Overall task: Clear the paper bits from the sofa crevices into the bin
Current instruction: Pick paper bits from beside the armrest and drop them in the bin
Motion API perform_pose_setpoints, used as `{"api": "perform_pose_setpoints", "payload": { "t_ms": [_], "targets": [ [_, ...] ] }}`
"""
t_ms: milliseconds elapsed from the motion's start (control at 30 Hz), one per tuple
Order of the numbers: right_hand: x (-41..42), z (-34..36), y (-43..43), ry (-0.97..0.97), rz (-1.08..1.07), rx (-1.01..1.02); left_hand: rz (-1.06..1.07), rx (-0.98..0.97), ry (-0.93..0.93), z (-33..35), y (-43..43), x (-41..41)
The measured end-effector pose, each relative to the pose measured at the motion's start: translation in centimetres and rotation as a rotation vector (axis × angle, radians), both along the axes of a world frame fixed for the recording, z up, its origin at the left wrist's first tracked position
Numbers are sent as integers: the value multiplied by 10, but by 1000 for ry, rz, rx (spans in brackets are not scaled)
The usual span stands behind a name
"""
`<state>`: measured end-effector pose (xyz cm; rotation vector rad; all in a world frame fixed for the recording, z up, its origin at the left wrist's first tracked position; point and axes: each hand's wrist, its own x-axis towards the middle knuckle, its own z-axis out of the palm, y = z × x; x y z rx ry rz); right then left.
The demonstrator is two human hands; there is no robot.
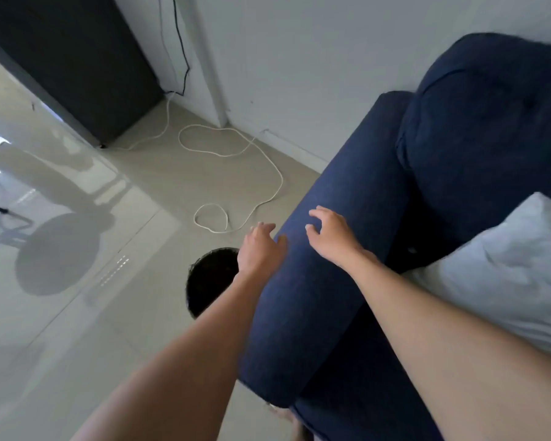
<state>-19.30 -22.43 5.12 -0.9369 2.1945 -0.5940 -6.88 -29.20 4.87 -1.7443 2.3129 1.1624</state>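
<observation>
A dark blue sofa fills the right side, its rounded armrest (331, 218) running from the lower middle up toward the wall. A black round bin (210, 278) stands on the floor just left of the armrest, partly hidden behind my left forearm. My left hand (260, 249) hovers at the armrest's outer edge above the bin, fingers apart, nothing seen in it. Fingers spread and empty, my right hand (331, 237) rests on top of the armrest. No paper bits are visible. The crevice between armrest and seat lies in shadow.
A pale cushion (506, 272) lies on the sofa seat at the right. A white cable (252, 160) loops over the tiled floor near the wall. A dark cabinet (77, 65) stands at the upper left. A round shadow falls on the glossy floor at the left.
</observation>
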Motion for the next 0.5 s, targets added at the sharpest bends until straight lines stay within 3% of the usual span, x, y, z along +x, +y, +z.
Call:
{"api": "perform_pose_setpoints", "payload": {
  "t_ms": [500],
  "targets": [
    [-184, 50, 269, 266, -495, -154, -615, -156, 123, 54, 220, -222]
  ]
}}
